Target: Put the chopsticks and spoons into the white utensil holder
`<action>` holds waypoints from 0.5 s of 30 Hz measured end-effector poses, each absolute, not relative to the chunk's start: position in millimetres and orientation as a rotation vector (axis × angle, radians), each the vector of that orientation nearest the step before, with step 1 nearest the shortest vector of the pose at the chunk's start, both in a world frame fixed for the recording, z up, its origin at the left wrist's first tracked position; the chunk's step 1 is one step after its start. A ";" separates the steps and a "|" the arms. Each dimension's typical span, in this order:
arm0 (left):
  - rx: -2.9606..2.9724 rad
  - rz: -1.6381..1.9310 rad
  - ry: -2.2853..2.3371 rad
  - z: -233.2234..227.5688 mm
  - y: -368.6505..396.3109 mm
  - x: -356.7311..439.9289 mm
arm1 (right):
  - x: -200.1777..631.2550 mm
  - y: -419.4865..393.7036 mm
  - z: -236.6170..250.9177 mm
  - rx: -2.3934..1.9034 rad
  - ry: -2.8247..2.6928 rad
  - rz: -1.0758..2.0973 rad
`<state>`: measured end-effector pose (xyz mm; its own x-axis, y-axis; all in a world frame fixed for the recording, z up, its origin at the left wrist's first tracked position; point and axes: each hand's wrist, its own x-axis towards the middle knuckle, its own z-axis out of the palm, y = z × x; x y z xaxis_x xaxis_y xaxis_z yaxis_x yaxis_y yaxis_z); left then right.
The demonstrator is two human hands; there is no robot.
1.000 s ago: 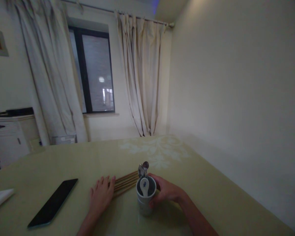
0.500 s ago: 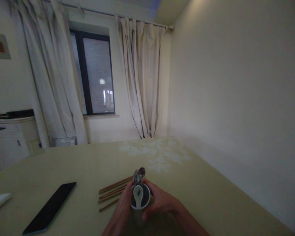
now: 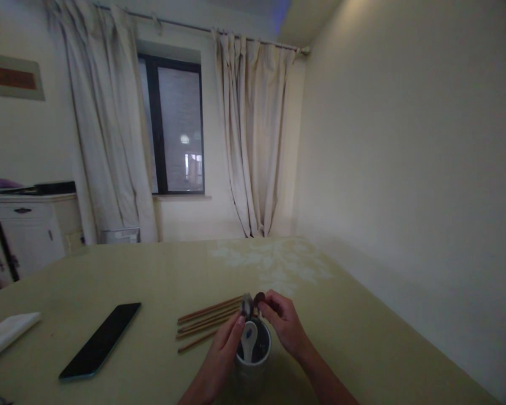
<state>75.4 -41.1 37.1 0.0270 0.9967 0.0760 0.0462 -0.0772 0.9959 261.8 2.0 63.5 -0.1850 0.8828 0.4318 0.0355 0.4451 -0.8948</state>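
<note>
A white cup (image 3: pixel 259 365) stands on the table near me with a white ceramic spoon (image 3: pixel 249 341) and metal spoons (image 3: pixel 248 304) sticking out of it. My right hand (image 3: pixel 284 324) pinches the top of a metal spoon above the cup's rim. My left hand (image 3: pixel 222 360) rests against the cup's left side, its fingertips touching the spoon handles. Several brown chopsticks (image 3: pixel 206 322) lie flat on the table just left of the cup.
A black phone (image 3: pixel 102 341) lies on the yellow-green table (image 3: pixel 152 281) to the left, with a white napkin (image 3: pixel 6 332) at the far left edge. A wall stands close on the right. A window, curtains and a white cabinet (image 3: pixel 25 230) are behind.
My left hand left the chopsticks and came to the cup's side. My right hand let go of the cup's body and rose to the spoon tops. The view shifted slightly left.
</note>
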 end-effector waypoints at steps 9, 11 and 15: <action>1.383 1.097 1.060 43.3 -50.7 77.8 | 285.5 8.3 84.8 -0.682 -0.792 0.887; 1.382 1.118 1.013 41.0 -44.7 73.7 | 297.8 19.3 80.0 -0.630 -0.540 0.954; 1.659 1.226 1.238 31.0 -18.1 46.9 | 318.8 38.8 57.2 -0.609 -0.413 1.071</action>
<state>46.9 -18.1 31.0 0.0866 0.9599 0.2668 0.2757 -0.2804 0.9194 318.8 38.8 57.2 0.4288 0.9031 0.0238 -0.6848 0.3421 -0.6435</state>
